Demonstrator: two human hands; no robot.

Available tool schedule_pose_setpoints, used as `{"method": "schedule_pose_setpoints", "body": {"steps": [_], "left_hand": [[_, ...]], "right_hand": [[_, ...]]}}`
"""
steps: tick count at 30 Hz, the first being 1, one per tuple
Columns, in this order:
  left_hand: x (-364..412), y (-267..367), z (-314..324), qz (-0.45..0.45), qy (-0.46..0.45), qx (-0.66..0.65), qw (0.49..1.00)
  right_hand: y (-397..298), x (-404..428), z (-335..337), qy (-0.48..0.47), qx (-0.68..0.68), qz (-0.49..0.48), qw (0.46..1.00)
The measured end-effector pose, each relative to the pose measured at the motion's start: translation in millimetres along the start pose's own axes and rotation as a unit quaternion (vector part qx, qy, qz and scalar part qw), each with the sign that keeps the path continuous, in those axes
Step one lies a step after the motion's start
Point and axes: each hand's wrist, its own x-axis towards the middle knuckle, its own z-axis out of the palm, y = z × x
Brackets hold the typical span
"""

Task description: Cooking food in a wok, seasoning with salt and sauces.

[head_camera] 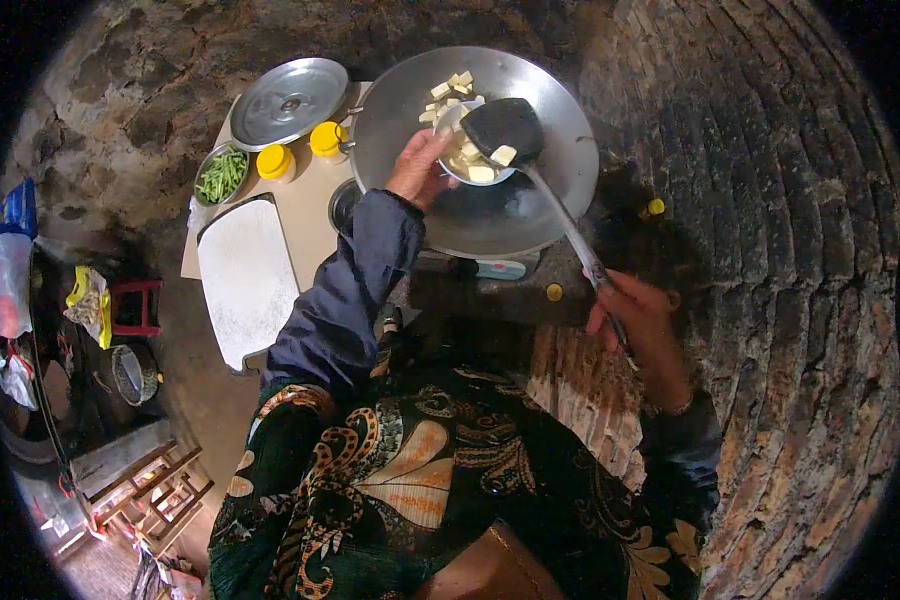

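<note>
My left hand (pixel 418 169) grips the rim of a small white bowl (pixel 450 171), held tilted over a large metal wok (pixel 562 135). Pale, cut pieces that look like tofu (pixel 481 174) lie in the bowl, and more pale pieces (pixel 440 91) rest in the wok behind it. My right hand (pixel 634 307) is closed around the long handle of a wok spatula (pixel 506 127). The spatula's dark, broad blade is over the bowl's right side, with one pale piece at its lower edge. The blade hides part of the bowl.
On the board at the left are a metal lid (pixel 291 105), two yellow-capped jars (pixel 275 163) and a bowl of cut green vegetables (pixel 223 175). A white cutting board (pixel 247 277) lies nearer me. A dark round container (pixel 343 204) sits beside the wok; a rough wall (pixel 795 225) rises at the right.
</note>
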Motion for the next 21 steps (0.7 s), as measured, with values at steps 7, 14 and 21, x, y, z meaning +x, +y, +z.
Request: {"method": "schedule_pose_setpoints", "body": {"steps": [7,14,21], "left_hand": [[11.0,12.7,14.3,0.093,0.044,0.121,0.987],[22.9,42.9,17.8,0.347,0.051,0.612,0.709],[36.8,74.8,17.6,0.480,-0.007,0.781,0.400]], "right_hand": [[26.0,13.9,21.9,-0.044,0.040,0.008,0.998],[41.1,37.2,46.3,-0.007,-0.087,-0.046,0.995],[63.4,55.2,22.5,0.037,-0.084,-0.008,0.996]]}}
